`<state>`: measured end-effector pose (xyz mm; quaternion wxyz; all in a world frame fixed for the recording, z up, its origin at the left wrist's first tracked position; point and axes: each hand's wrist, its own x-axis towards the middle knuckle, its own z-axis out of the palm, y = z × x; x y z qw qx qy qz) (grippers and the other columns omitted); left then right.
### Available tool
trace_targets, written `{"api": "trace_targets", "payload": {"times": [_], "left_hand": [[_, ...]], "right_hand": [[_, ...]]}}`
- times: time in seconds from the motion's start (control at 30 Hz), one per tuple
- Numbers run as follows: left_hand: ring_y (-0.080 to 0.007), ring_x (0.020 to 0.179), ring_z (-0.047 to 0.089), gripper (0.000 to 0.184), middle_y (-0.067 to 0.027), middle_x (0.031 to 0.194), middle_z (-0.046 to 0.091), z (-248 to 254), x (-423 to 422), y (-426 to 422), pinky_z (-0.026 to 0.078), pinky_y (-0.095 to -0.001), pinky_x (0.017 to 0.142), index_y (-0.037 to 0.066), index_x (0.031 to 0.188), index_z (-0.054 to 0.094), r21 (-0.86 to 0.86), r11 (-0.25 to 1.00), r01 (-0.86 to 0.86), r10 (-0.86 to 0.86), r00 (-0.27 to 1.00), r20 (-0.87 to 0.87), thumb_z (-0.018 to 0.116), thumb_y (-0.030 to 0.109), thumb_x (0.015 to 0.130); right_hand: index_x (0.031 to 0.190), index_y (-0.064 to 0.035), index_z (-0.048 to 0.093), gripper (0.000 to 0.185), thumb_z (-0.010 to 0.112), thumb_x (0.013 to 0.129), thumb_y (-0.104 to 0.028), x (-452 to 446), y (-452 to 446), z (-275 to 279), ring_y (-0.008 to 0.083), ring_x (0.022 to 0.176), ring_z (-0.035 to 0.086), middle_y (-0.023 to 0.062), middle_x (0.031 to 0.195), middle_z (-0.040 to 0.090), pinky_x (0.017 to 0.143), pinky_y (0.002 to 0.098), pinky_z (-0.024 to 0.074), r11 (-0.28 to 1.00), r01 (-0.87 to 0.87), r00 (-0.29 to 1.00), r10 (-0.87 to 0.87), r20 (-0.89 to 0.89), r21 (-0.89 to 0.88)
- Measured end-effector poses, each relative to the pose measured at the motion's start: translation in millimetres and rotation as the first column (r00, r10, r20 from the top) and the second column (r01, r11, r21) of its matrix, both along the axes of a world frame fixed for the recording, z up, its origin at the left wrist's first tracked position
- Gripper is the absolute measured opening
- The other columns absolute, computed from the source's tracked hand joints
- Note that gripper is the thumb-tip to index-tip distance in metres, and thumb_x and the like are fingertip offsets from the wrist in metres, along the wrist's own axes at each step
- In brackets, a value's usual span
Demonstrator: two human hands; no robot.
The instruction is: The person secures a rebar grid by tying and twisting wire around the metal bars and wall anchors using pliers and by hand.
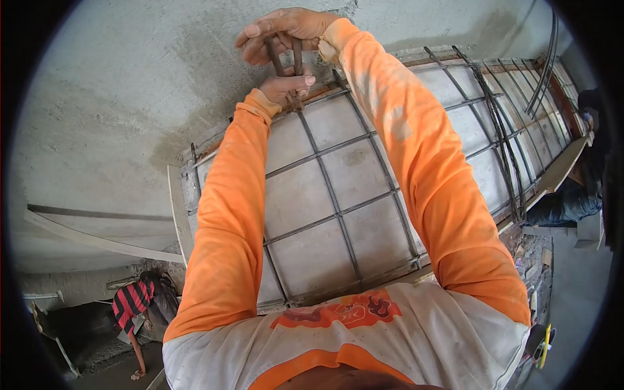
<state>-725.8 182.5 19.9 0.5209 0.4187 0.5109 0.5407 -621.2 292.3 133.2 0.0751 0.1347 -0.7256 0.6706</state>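
Observation:
Rusty pincers stand at the far edge of the rebar grid, their two handles spread apart. My right hand reaches over the top of the handles, with its fingers curled loosely around them. Lower down, my left hand is closed around the tool near its jaws, thumb across the front. The jaws are at the end of one bar; whether a tie wire sits between them is too small to tell. Both of my arms are in orange sleeves.
Pale formwork panels lie beneath the grid. Loose bars bunch on the right. A grey concrete wall rises beyond my hands. One person in a striped shirt bends down at lower left; another person's jeans show at right.

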Motion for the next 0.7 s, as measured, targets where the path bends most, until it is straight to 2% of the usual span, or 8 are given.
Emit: {"api": "trace_targets", "payload": {"times": [0.1, 0.17, 0.23, 0.37, 0.43, 0.5, 0.57, 0.7], "left_hand": [[-0.0113, 0.067, 0.05, 0.016, 0.0001, 0.068, 0.053, 0, -4, -4, 0.041, -0.0248, 0.066, 0.007, 0.082, 0.056, 0.086, 0.99, 0.115, -0.108, 0.99, -0.086, 0.066, 0.02, 0.08], [-0.0115, 0.073, 0.054, 0.026, -0.0022, 0.079, 0.06, -1, 0, -10, 0.043, -0.0261, 0.064, 0.005, 0.093, 0.061, 0.021, 0.995, -0.102, 0.102, 0.995, 0.02, 0.073, 0.021, 0.075], [-0.0125, 0.076, 0.056, 0.029, -0.0048, 0.084, 0.062, -15, 21, -5, 0.045, -0.0264, 0.068, 0.003, 0.096, 0.061, 0.181, 0.938, -0.295, 0.328, 0.926, -0.188, 0.072, 0.022, 0.076], [-0.0129, 0.076, 0.058, 0.033, -0.0071, 0.085, 0.064, -42, 21, -3, 0.046, -0.026, 0.068, 0.001, 0.098, 0.062, 0.346, 0.816, -0.463, 0.559, 0.784, -0.269, 0.069, 0.027, 0.079], [-0.0121, 0.071, 0.059, 0.035, -0.0068, 0.081, 0.064, -55, 17, -1, 0.047, -0.0252, 0.065, 0.0, 0.097, 0.062, 0.318, 0.793, -0.52, 0.587, 0.793, -0.165, 0.066, 0.031, 0.08], [-0.0114, 0.067, 0.059, 0.038, -0.0065, 0.076, 0.065, -55, 12, -6, 0.047, -0.0245, 0.062, 0.0, 0.095, 0.062, 0.282, 0.767, -0.576, 0.616, 0.785, -0.071, 0.063, 0.036, 0.082], [-0.0099, 0.054, 0.056, 0.042, -0.0038, 0.062, 0.06, 26, 45, -66, 0.045, -0.0237, 0.051, 0.001, 0.09, 0.062, -0.13, 0.989, -0.074, 0.004, 0.882, -0.471, 0.059, 0.043, 0.084], [-0.008, 0.045, 0.048, 0.056, -0.0002, 0.056, 0.051, 53, 122, -154, 0.038, -0.0209, 0.043, 0.005, 0.093, 0.058, -0.363, 0.931, -0.03, -0.022, 0.99, -0.138, 0.037, 0.056, 0.092]], "right_hand": [[0.088, -0.0022, 0.062, 0.045, 0.069, 0.077, -0.045, -8, -6, -4, 0.0223, 0.078, 0.062, 0.0103, 0.077, 0.062, 0.068, 0.0347, 0.0479, 0.999, -0.022, 0.999, 0.023, 0.039, -0.03], [0.084, -0.0023, 0.062, 0.042, 0.069, 0.077, -0.043, -17, -16, -13, 0.0266, 0.081, 0.061, 0.0124, 0.076, 0.061, 0.07, 0.0393, 0.047, 0.998, 0.064, 0.997, -0.063, 0.053, -0.023], [0.086, 0.0034, 0.057, 0.045, 0.06, 0.082, -0.041, -24, -24, -19, 0.034, 0.065, 0.059, 0.0189, 0.065, 0.059, 0.057, 0.0416, 0.0461, 0.576, 0.811, 0.577, -0.758, -0.306, 0.103], [0.076, -0.002, 0.056, 0.037, 0.064, 0.08, -0.038, -20, -68, -17, 0.0352, 0.075, 0.059, 0.0158, 0.071, 0.057, 0.07, 0.0415, 0.0459, 0.232, 0.935, 0.216, -0.972, -0.089, -0.27], [0.086, -0.0031, 0.054, 0.037, 0.064, 0.081, -0.039, -23, -89, -32, 0.017, 0.065, 0.057, 0.0072, 0.071, 0.057, 0.059, 0.029, 0.0449, 0.101, 0.966, 0.037, -0.965, -0.26, -0.238], [0.088, -0.0017, 0.052, 0.038, 0.063, 0.082, -0.037, -7, -75, -33, 0.015, 0.061, 0.054, 0.0056, 0.066, 0.053, 0.054, 0.0275, 0.043, 0.105, 0.96, 0.021, -0.951, -0.308, -0.26], [0.085, -0.0014, 0.052, 0.039, 0.062, 0.082, -0.038, 31, -50, -22, 0.0128, 0.059, 0.052, 0.0045, 0.065, 0.05, 0.05, 0.028, 0.0412, 0.56, 0.673, 0.687, -0.716, 0.127, -0.483], [0.075, 0.0019, 0.055, 0.043, 0.062, 0.083, -0.04, 108, -56, -33, 0.0159, 0.064, 0.051, 0.0079, 0.07, 0.057, 0.058, 0.0328, 0.0432, 0.655, 0.744, 0.668, -0.724, 0.174, -0.13]]}}
